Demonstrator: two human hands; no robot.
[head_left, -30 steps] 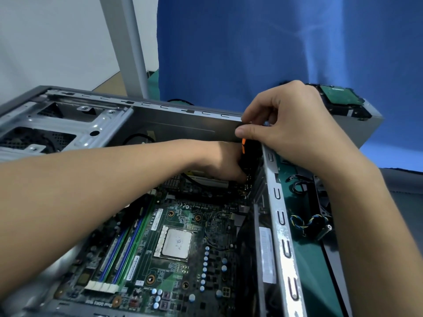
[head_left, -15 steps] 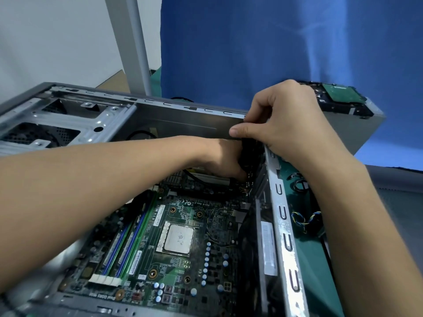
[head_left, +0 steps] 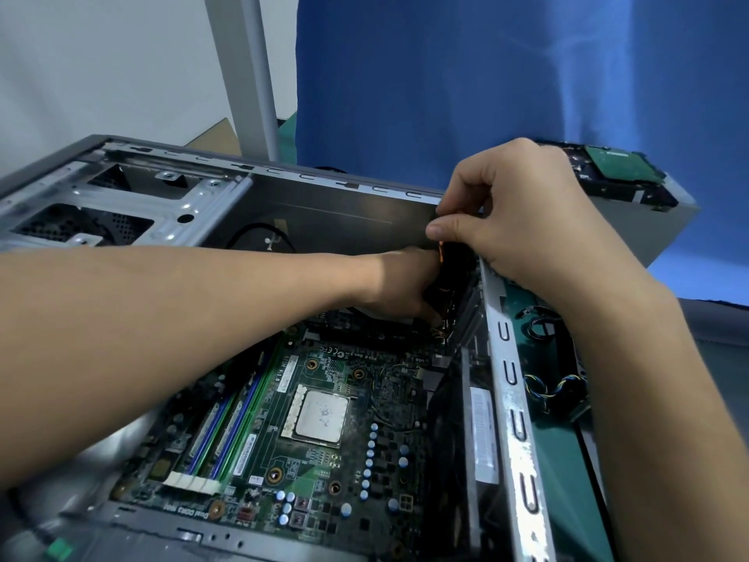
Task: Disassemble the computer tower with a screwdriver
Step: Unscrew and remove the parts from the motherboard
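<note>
Two hands work inside the open PC tower (head_left: pixel 344 225). R hand (head_left: pixel 527 221) fingers (head_left: pixel 446 230) curl & pinch the top of the black-orange screwdriver (head_left: pixel 449 273), which stands right under them, at the tower's far end. L hand (head_left: pixel 399 285) sits low beside it; can't tell if its fingers hold anything. The green board (head_left: pixel 324 460) lies below both hands.

Open tower (head_left: pixel 344 225), orange-black screwdriver (head_left: pixel 449 273) upright inside

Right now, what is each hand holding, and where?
Right hand pinches the screwdriver at the handle's top. Left hand is beside its lower part; its grip cannot be told.
</note>
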